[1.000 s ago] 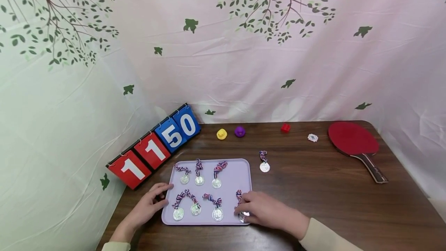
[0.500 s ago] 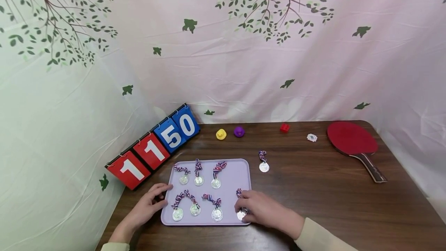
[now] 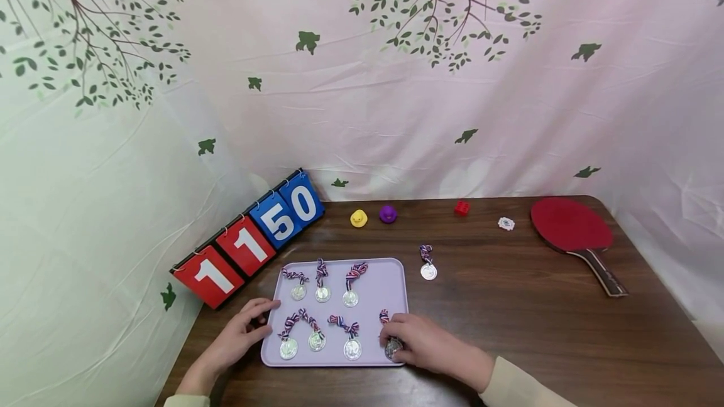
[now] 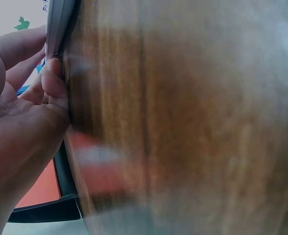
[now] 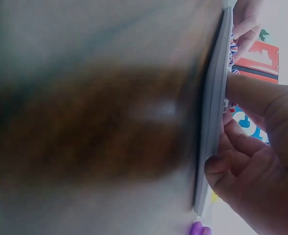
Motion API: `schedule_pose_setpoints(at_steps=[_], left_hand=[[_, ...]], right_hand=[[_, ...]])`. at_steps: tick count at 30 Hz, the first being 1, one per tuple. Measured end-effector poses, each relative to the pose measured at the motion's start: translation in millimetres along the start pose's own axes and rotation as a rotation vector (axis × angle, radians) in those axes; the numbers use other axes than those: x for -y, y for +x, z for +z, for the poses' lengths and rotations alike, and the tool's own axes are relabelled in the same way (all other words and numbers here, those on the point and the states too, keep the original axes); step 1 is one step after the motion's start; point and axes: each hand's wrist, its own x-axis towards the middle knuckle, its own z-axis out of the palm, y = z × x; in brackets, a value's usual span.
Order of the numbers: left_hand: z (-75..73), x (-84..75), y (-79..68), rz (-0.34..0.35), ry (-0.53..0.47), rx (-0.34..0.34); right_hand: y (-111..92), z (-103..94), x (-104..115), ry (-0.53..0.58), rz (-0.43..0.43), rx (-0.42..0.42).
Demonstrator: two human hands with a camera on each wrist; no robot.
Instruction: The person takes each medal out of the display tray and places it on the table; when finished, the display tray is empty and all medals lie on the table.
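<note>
A lilac tray (image 3: 376, 306) holds several silver medals on knotted striped ribbons, in a back row and a front row. At the tray's front right corner my right hand (image 3: 421, 341) holds a medal (image 3: 393, 349) between thumb and fingers. Part of that medal's ribbon (image 3: 384, 316) shows beyond the fingers. My left hand (image 3: 240, 331) rests with spread, relaxed fingers against the tray's left edge. The left wrist view shows the left-hand fingertips (image 4: 55, 66) at the tray's side. Nearest to the right hand in the front row lies another medal (image 3: 352, 348).
One more medal (image 3: 428, 271) lies on the brown table (image 3: 509, 306) beyond the tray. A flip scoreboard (image 3: 249, 240) leans at the left. Along the back are a yellow duck (image 3: 359, 218), a purple duck (image 3: 388, 214), a red brick (image 3: 462, 208), a white chip (image 3: 506, 223) and a table tennis bat (image 3: 571, 223).
The medal under my right hand has turned darker, and its ribbon's end has shifted slightly left and toward me. My left hand and the tray hold their places.
</note>
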Motion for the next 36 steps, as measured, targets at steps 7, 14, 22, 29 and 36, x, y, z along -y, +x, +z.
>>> schedule_pose_setpoints(at_steps=[7,14,22,29,36], left_hand=[[-1.1,-3.3,0.9,-0.010,0.005,0.006],[-1.3,-2.7,0.8,-0.010,0.006,0.005],[-1.8,-2.1,0.7,0.003,0.003,0.012],[-2.0,-2.0,0.4,-0.002,0.004,0.015],[-1.3,-2.3,-0.6,-0.012,-0.003,0.015]], right_hand=[[-1.0,0.1,-1.6,0.124,0.018,0.003],[-4.1,-0.5,-6.1,0.295,0.024,-0.045],[-10.0,-18.8,-23.2,0.426,0.005,-0.153],[-26.2,-50.3,-64.0,0.418,0.092,-0.246],[-47.2,-76.8,-115.5,0.359,0.195,-0.291]])
